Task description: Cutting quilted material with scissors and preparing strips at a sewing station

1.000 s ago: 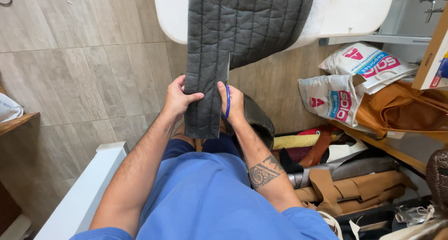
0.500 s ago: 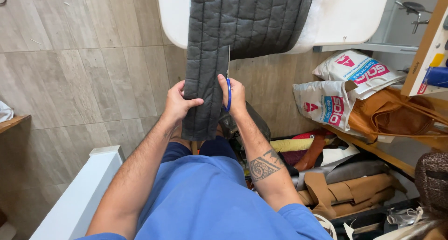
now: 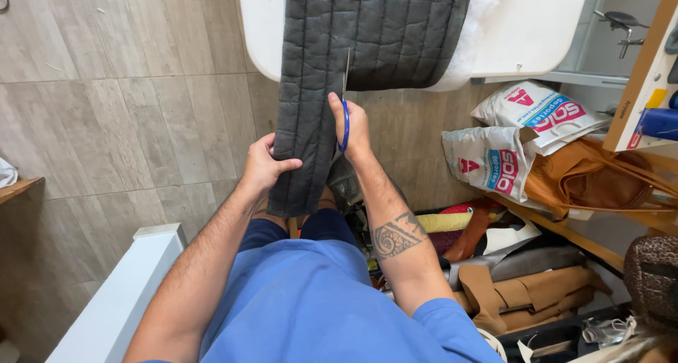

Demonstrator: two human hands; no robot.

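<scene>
Cutting quilted grey fabric (image 3: 353,45) that hangs off the edge of a white surface (image 3: 537,24) and drops toward the person's lap. Left hand (image 3: 265,167) pinches the lower left strip of the fabric, thumb across the front, fingers behind, holding it taut. Right hand (image 3: 353,126) is closed through the blue handles of scissors (image 3: 345,109), blades pointing up along a stitched seam, partway into the cloth; blade opening too thin to judge. Strip left of the blades hangs lower than the main piece, ending near the knees. White stuffing (image 3: 470,24) shows at the fabric's right edge on the surface. Tiled floor (image 3: 127,123) to the left, white board (image 3: 120,299) at lower left. To the right, printed plastic bags (image 3: 515,137), a tan leather bag (image 3: 600,179) on a wooden shelf (image 3: 565,232), and piled leather scraps (image 3: 522,292) below. Person wears a blue shirt (image 3: 318,313); tattoo on the right forearm.
</scene>
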